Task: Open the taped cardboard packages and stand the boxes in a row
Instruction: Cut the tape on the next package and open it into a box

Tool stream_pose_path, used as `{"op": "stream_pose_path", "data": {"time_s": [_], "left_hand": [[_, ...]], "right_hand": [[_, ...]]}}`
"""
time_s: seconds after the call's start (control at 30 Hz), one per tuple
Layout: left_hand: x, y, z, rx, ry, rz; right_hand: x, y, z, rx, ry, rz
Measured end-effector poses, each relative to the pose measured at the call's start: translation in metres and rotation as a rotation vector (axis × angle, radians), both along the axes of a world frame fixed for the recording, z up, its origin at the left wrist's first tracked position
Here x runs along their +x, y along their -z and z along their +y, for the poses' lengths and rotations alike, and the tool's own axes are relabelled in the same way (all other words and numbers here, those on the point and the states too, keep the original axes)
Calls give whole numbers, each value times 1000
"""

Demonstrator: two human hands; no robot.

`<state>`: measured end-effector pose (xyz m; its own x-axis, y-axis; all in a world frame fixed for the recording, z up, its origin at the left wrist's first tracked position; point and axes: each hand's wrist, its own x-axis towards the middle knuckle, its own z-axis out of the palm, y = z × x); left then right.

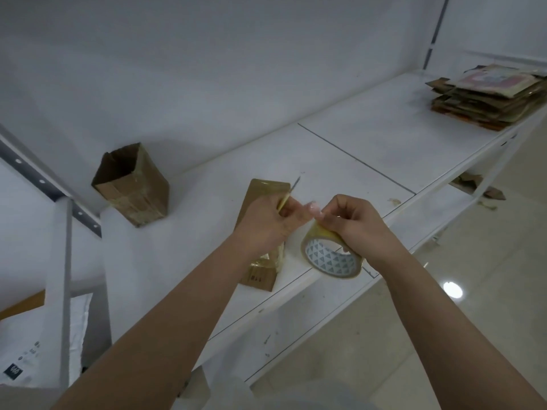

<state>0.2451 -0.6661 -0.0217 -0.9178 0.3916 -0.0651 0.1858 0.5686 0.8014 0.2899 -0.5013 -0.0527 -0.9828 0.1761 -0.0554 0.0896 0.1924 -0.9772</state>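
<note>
- Hands meet over the front of the shelf (pixel 370 143), fingertips nearly touching.
- Left hand (pixel 268 220) curls round a small yellow-handled cutter (pixel 288 195), thin blade pointing up and away.
- Right hand (pixel 352 221) grips a roll of clear tape (pixel 330 258) by its top edge; thumb and forefinger pinch at what looks like the loose tape end, too blurred to be sure.
- Roll hangs just above the shelf's front edge; whether it touches the surface, cannot tell.
- Taped package (pixel 260 232) lies flat on the shelf right under the left hand, glossy tape on it, wrist covers much of it. Looks unopened, though the hidden part could differ.
- One opened box (pixel 130 184) stands upright, well to the left near the back wall, top open, old tape on its sides.
- Stack of flattened cardboard (pixel 488 99) sits at the far right end of the shelf, well apart from the hands.
- White printed bag (pixel 41 344) lower left, below shelf level.
- Progress, my read: early. One box standing, so no real row yet; the package under the hands is left to cut open and stand beside it, maybe more from the far stack.
</note>
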Motion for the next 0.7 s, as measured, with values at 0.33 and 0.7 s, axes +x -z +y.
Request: {"op": "stream_pose_path", "data": {"time_s": [0.33,0.7], "left_hand": [[19,8,17,289,-249,-135],[21,-9,-22,348,-376,-139]], "right_hand": [[-18,13,-17,420,269,247],[-37,28,-13,715,442,365]]}}
